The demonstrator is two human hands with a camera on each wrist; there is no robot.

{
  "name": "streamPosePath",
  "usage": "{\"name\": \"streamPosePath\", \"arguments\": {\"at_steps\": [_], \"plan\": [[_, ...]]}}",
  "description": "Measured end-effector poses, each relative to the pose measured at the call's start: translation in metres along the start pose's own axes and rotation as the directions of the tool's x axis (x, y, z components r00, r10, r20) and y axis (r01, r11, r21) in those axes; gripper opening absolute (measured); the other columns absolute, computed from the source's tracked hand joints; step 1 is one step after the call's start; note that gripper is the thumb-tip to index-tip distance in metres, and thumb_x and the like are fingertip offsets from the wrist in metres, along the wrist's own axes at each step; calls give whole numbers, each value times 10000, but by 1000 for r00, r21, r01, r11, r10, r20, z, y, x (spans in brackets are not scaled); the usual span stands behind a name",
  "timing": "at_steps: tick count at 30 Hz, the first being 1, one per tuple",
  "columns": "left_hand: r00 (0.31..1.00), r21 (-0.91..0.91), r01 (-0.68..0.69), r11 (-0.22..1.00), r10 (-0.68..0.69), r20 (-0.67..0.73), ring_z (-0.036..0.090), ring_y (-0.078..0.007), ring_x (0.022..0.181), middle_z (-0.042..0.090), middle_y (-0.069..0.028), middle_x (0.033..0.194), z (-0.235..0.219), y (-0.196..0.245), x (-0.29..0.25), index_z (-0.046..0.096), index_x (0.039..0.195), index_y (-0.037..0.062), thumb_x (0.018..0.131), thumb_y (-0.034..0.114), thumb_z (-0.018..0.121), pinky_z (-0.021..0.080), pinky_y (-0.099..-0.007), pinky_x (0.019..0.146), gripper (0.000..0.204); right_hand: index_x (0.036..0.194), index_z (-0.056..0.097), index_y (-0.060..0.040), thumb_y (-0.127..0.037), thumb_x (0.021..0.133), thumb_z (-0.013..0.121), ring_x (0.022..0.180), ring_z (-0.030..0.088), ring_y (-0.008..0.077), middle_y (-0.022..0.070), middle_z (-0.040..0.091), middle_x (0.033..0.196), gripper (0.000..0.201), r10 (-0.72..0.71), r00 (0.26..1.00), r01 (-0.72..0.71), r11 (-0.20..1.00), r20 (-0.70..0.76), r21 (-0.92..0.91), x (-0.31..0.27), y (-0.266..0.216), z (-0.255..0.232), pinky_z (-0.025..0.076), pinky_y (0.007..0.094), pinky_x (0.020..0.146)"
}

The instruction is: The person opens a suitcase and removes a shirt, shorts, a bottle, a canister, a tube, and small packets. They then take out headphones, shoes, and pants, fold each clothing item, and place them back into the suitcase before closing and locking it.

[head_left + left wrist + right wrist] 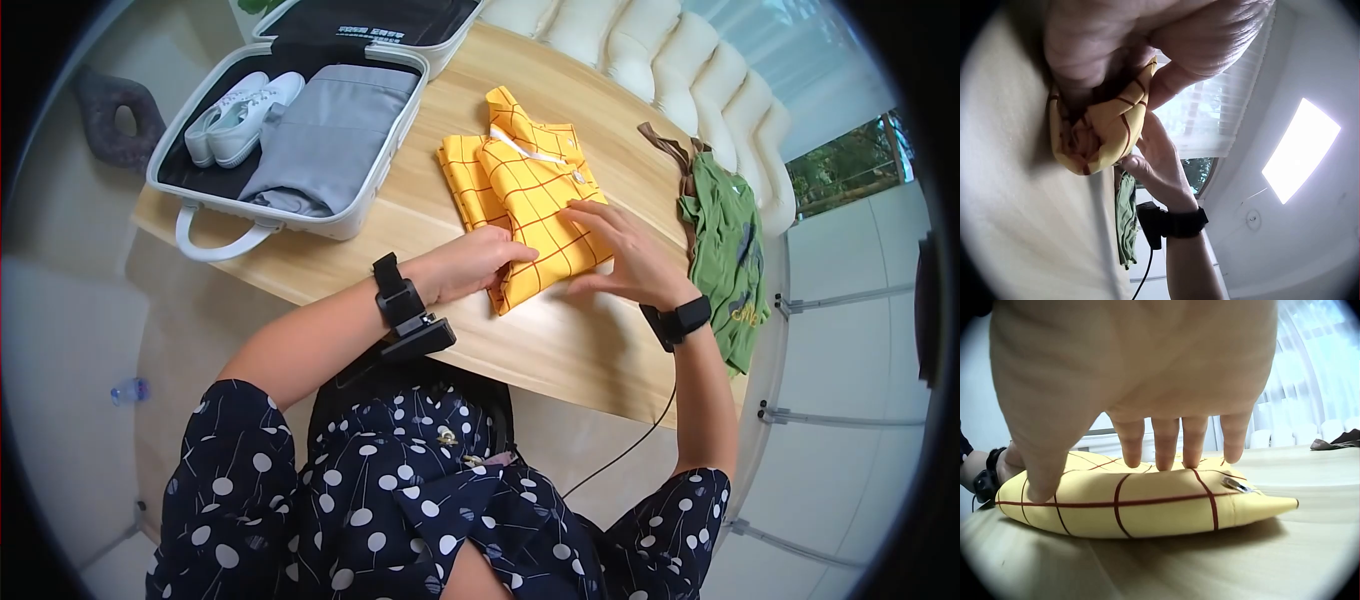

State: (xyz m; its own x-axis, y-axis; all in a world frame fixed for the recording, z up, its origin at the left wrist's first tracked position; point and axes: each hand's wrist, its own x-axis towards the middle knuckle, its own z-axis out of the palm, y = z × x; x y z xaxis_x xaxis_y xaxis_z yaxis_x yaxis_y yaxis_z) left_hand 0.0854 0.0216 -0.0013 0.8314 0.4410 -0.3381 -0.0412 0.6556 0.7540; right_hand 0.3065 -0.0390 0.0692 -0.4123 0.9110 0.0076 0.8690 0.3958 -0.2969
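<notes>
A folded yellow shirt (540, 215) with a dark red grid lies on the wooden table (450, 70). My left hand (465, 265) pinches its near left edge, the thumb on top and the fingers underneath. In the left wrist view the rolled fold of the shirt (1119, 128) sits between thumb and fingers. My right hand (640, 255) is over the shirt's right side with fingers extended. From the right wrist, its fingertips (1164, 461) are right at the top of the shirt, and the thumb comes down at its side. A small metallic tag (1235, 485) shows near one end.
An open white suitcase (350, 215) stands at the table's left, holding white shoes (240, 125) and folded grey clothing (340, 125). Green clothing (725, 240) hangs over the right edge beside a brown strap-like cloth (672, 145). A cable (625, 450) runs down from the right wrist.
</notes>
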Motion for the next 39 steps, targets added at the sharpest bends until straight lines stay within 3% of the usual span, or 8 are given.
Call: {"name": "streamPosePath", "arguments": {"at_steps": [10,14,16,23,27,29,31,39], "plan": [[963,319,-266,909,237,128,562,-143,1015,598,-124,1130,14,0,-42,346,1312,-15,875,113,615,445,-270,880,529,1345,443,-124,-346,712,742,1238,428,289,118,449,1358,734,-13,1000,11,996,-23,-93,-18,5,24,338,403,1046],[894,681,-368,633,443,70,550,-215,1062,530,-180,1211,18,-5,-65,246,1391,62,779,122,721,434,-330,900,777,1316,468,-109,-259,754,698,1204,466,278,111,483,1325,625,-67,997,59,983,-39,-176,-21,-1,27,359,395,1028],[765,914,-399,74,577,287,510,-309,1107,510,-193,1205,17,-9,-69,217,1410,63,740,103,724,408,-384,936,842,1300,479,-106,-218,757,683,1192,478,273,108,497,1306,591,-92,994,78,969,-51,-233,-23,-6,30,370,396,1020],[752,946,-281,-163,575,322,508,-320,923,477,-166,974,8,4,-84,546,1013,7,689,49,657,422,-390,825,344,1215,535,-101,-89,746,633,1093,546,270,100,578,1185,480,-137,983,85,929,-122,-361,-30,-25,34,410,414,986],[593,896,-405,-182,694,409,539,-265,972,538,-131,1002,10,47,-98,564,997,17,771,77,617,439,-337,837,240,972,631,-51,-8,748,619,867,627,273,103,662,888,228,-98,961,77,993,-260,-90,-35,-24,20,490,410,849],[790,916,-333,222,597,142,567,-168,934,584,-88,973,18,86,-115,567,1023,22,837,132,615,448,-288,810,222,959,616,1,-13,805,602,800,634,252,133,649,835,156,121,936,-69,984,-330,165,-36,-43,-16,485,331,735],[743,870,-360,339,668,47,546,-89,887,586,-13,939,20,116,-113,565,1075,20,892,167,607,445,-227,774,238,982,600,25,-62,854,591,770,619,185,119,642,814,155,192,894,-78,956,-404,283,-30,-49,-46,464,268,698],[730,784,-458,420,681,61,585,-57,709,631,-12,859,24,204,-57,566,1059,11,924,178,570,473,-189,590,215,1040,585,41,-201,929,559,739,524,55,-4,594,802,268,146,824,54,941,-547,334,24,2,-101,440,223,626]]}}
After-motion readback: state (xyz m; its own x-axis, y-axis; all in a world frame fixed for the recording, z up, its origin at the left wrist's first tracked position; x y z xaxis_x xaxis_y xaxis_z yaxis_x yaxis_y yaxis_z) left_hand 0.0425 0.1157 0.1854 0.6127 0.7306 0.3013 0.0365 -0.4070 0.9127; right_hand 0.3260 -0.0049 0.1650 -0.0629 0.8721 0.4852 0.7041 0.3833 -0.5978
